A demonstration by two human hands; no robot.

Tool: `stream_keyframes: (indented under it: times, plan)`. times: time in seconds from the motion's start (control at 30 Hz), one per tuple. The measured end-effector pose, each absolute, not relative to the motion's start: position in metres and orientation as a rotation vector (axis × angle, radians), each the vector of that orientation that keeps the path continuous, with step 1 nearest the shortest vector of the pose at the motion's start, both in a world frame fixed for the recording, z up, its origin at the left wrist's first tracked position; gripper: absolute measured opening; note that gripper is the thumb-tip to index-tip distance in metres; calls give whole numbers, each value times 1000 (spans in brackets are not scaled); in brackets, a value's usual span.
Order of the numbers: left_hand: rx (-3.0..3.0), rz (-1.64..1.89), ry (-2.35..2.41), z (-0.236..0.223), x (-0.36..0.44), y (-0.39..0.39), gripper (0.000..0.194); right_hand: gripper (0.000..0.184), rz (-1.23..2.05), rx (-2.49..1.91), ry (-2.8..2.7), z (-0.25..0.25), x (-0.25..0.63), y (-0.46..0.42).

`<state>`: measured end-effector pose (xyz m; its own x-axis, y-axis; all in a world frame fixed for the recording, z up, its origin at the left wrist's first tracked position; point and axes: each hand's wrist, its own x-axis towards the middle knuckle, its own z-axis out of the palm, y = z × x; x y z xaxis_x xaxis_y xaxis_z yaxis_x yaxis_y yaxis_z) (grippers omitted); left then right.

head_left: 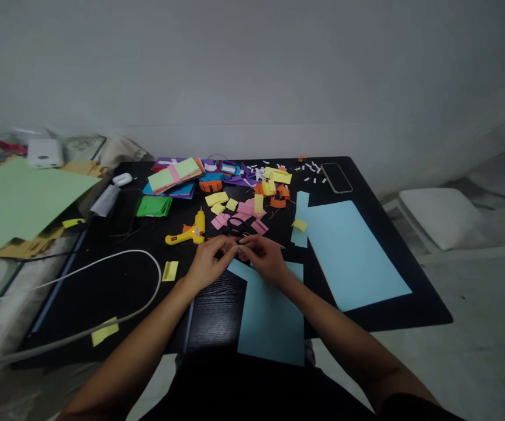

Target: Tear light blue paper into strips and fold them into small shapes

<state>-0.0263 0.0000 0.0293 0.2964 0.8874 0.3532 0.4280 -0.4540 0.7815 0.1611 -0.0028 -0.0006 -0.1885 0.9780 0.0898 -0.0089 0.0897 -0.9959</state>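
My left hand (212,261) and my right hand (265,257) meet over the near middle of the black table, fingertips pinched together. Between them is something small that I cannot make out. Under my right hand and forearm lies a light blue paper sheet (272,321), and a narrow blue flap (239,269) reaches toward my left hand. Just beyond my fingers are black-handled scissors (236,223), partly hidden, among pink paper pieces (248,209). A yellow glue gun (191,231) lies left of my left hand.
A large blue sheet (358,254) and a phone (336,178) lie at right. Yellow paper pieces (277,174), a green stack (154,206) and bundled coloured paper (177,175) are toward the back. A white cable (158,280) loops across the left side. A white stool (439,216) stands at right.
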Motion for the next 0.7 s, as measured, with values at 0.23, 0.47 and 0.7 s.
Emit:
stream_keyframes:
  times: [0.23, 0.47, 0.7]
  plan:
    - [1991, 1067, 1142, 22, -29, 1, 18, 28, 1288, -1068, -1319, -6, 162, -1]
    - [2042, 1082, 1164, 17, -29, 1, 14, 29, 1285, -1095, -1330, -6, 162, 0]
    - [2031, 996, 1167, 23, -28, 1, 14, 19, 1102, -1138, -1565, 3, 167, -3]
